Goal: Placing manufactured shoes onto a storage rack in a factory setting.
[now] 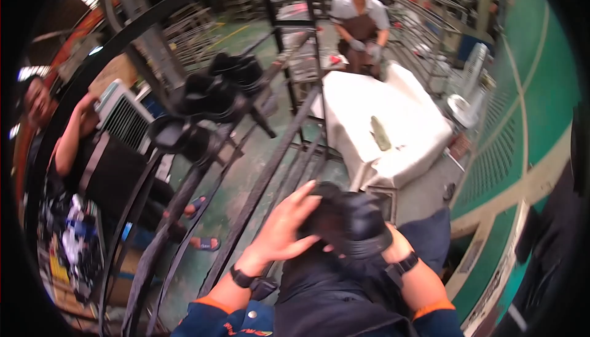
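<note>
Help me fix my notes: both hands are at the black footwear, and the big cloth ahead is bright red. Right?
Not quite: the head view shows the cloth is whitish, not red. The left hand and right hand are indeed at the black footwear.

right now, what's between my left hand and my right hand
In the head view, black footwear lies between your left hand and your right hand, whose fingers are mostly hidden.
</note>
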{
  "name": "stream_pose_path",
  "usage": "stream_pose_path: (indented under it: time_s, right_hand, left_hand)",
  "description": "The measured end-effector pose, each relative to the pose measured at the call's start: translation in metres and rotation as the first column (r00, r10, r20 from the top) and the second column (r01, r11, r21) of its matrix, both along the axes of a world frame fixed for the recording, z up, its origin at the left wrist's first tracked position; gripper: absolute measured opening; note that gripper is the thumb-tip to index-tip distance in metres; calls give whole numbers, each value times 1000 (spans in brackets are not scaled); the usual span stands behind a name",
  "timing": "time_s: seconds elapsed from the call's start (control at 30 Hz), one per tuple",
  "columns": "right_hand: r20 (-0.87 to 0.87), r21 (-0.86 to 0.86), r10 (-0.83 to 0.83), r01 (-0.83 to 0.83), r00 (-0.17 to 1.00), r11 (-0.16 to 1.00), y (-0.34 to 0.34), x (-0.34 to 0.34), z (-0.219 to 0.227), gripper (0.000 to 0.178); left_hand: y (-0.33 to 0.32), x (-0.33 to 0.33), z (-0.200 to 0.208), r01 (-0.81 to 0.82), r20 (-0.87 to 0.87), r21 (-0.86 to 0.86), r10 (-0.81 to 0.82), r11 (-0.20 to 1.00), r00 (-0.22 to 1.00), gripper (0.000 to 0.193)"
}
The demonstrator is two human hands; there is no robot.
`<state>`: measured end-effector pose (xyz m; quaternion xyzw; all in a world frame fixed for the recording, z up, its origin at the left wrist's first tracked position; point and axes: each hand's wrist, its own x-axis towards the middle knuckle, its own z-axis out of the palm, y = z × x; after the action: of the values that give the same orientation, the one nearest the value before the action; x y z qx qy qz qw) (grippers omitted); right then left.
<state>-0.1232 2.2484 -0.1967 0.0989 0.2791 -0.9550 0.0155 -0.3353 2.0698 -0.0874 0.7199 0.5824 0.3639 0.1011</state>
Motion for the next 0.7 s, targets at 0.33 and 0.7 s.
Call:
stream_pose_path:
  time_s: [0.33, 0.7]
  right_hand:
    - [-457, 510, -411, 611, 789, 605, -15, -53, 147, 78]
    - [-146, 791, -224, 250, 963, 558, 22, 14, 186, 32]
  left_hand:
    - [42, 37, 21, -41, -28, 563, 68, 825, 997, 40]
    - [269, -165, 119, -484, 41, 712, 658, 509, 752, 44]
